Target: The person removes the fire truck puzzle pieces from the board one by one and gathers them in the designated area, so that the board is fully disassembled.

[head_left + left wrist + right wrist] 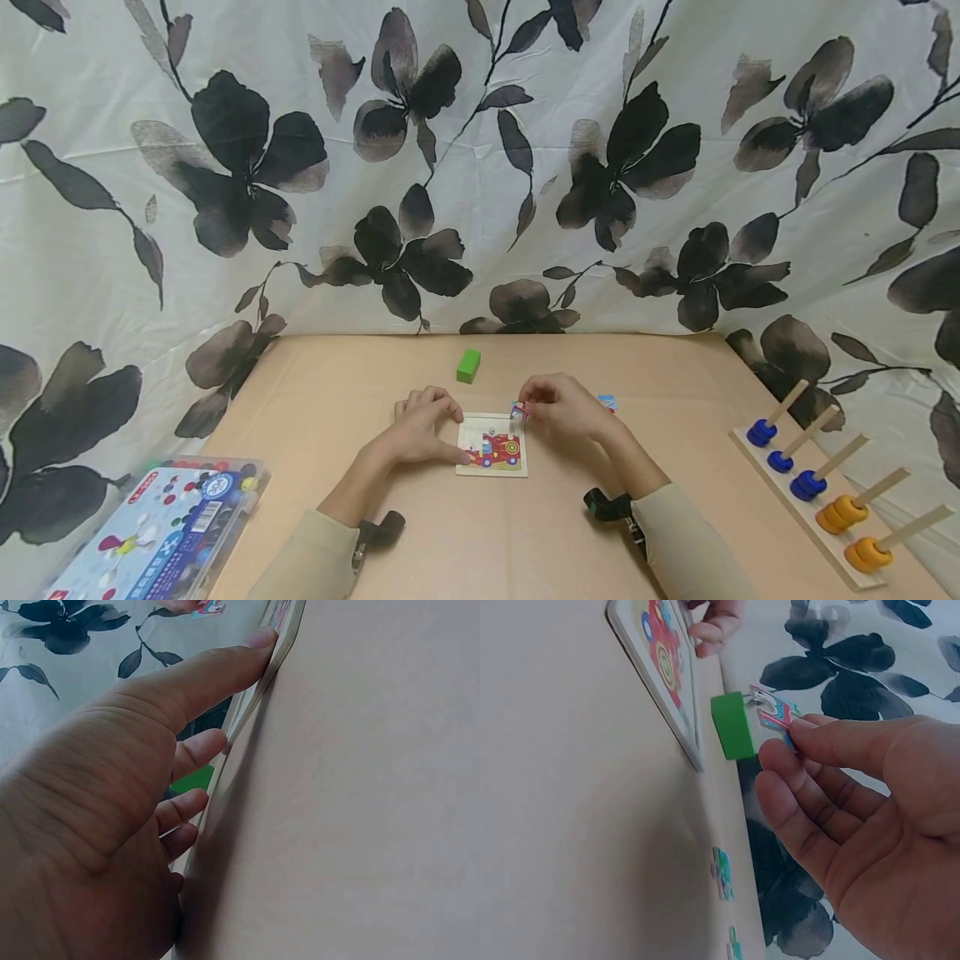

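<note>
A small jigsaw puzzle board (492,468) with a pale frame and a red vehicle picture lies on the table. My left hand (422,429) holds its left side, the thumb (225,675) on the rim and the other fingertips along the edge. Above the board's upper right corner, my right hand (562,406) pinches a puzzle piece (774,711) between thumb and fingertips. This piece is red, white and blue. More puzzle pieces lie right of the board; in the right wrist view one piece (723,874) shows blue and green.
Beyond the board stands a green block (468,366). At the right edge is a bead stacker (817,517) with upright pegs and blue and yellow rings. A clear plastic box (150,533) of coloured parts lies front left. Floral cloth (480,167) hangs behind the table.
</note>
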Available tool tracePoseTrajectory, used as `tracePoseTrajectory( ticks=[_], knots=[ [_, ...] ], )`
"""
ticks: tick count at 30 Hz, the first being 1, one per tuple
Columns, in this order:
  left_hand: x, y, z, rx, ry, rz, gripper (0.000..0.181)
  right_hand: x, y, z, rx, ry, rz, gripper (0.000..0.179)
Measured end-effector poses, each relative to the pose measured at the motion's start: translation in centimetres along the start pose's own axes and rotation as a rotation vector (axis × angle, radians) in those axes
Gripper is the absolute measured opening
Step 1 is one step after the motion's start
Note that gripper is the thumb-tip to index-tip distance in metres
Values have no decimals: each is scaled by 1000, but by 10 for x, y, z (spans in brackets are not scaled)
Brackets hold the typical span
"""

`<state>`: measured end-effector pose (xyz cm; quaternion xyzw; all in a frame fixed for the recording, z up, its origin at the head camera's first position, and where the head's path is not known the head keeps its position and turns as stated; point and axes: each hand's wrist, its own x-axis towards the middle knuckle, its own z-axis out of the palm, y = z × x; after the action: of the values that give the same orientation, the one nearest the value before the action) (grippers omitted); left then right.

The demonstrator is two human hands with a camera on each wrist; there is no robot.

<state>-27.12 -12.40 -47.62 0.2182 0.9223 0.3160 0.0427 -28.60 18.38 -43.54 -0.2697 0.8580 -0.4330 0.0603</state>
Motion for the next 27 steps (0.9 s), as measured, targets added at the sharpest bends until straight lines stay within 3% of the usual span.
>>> tracePoseTrajectory(
  ticks=[27],
  knots=[
    [1,0,1,-2,-1,0,57,-14,16,-36,-16,-8,34,10]
  ],
)
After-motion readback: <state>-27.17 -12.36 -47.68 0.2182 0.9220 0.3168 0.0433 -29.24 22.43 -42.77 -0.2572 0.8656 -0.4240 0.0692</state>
